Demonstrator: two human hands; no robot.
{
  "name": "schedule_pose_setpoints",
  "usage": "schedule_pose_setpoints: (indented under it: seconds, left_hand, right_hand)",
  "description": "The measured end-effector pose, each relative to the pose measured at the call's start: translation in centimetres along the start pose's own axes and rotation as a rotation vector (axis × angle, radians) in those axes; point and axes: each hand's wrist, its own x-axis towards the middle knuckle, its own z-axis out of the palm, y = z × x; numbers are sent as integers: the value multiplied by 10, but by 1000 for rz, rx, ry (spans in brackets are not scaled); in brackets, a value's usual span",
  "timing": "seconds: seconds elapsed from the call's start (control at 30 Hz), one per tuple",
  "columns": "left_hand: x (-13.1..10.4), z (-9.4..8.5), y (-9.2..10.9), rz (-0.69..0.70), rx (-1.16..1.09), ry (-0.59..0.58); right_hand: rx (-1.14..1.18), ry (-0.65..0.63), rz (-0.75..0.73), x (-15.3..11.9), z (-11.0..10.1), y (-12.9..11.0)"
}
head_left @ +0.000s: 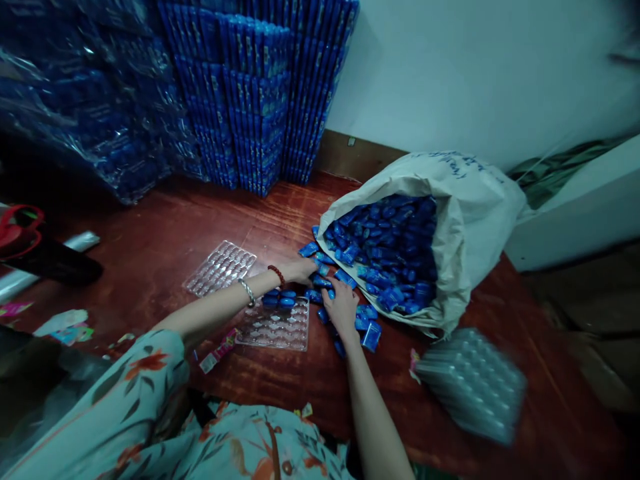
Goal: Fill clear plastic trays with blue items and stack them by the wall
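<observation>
Small blue packets (pixel 371 335) lie loose on the table before the mouth of a white sack (pixel 480 220) that is full of them. My left hand (pixel 299 272), with bracelets at the wrist, reaches over a clear tray to the packets; its fingertips are too small to read. Beside it, my right hand (pixel 341 303) has its fingers bent round a blue packet (pixel 323 281). The clear compartment tray (pixel 280 330) below my left wrist has a few blue packets (pixel 285 300) in its upper part. A second clear tray (pixel 223 267) lies behind my left forearm.
Tall stacks of blue packs (pixel 250 107) stand at the back left. A stack of clear trays (pixel 475 383) sits at the right front. At the left are a dark cup with a red lid (pixel 23 230) and a plastic roll (pixel 83 241). Wrappers (pixel 217 350) lie near the front edge.
</observation>
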Motion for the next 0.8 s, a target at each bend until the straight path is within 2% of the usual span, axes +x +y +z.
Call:
schedule_pose_setpoints:
  seconds: [0.07,0.13,0.23,0.3,0.37,0.43,0.5,0.6,0.7,0.8]
  left_hand:
    - [11,5,4,-3,10,-29]
    - [14,3,3,-28,16,-25]
    - [-2,-14,-8,-72,-3,41]
    - [-31,-28,-16,-105,-22,109]
    - [-72,-39,-19,-153,-84,262]
    - [-120,-42,-14,-211,-255,571]
    - [-165,-34,-1,-285,-399,800]
    - [-205,-2,23,-395,-635,926]
    - [-209,37,40,-459,-680,993]
    - [-196,62,45,-378,-569,1004]
  right_hand:
    - [11,22,30,6,1,2]
    - [47,95,65,13,1,3]
    - [124,267,56,16,-6,4]
    - [213,260,-51,8,-14,4]
    - [326,118,-152,-9,-25,3]
    - [424,-51,-177,-29,-33,1]
    - [482,-165,-163,-48,-35,-4]
    - [512,-203,-197,-65,-27,-15]
    - [463,-148,-340,-66,-13,-29]
    - [250,-138,-520,-60,-8,-43]
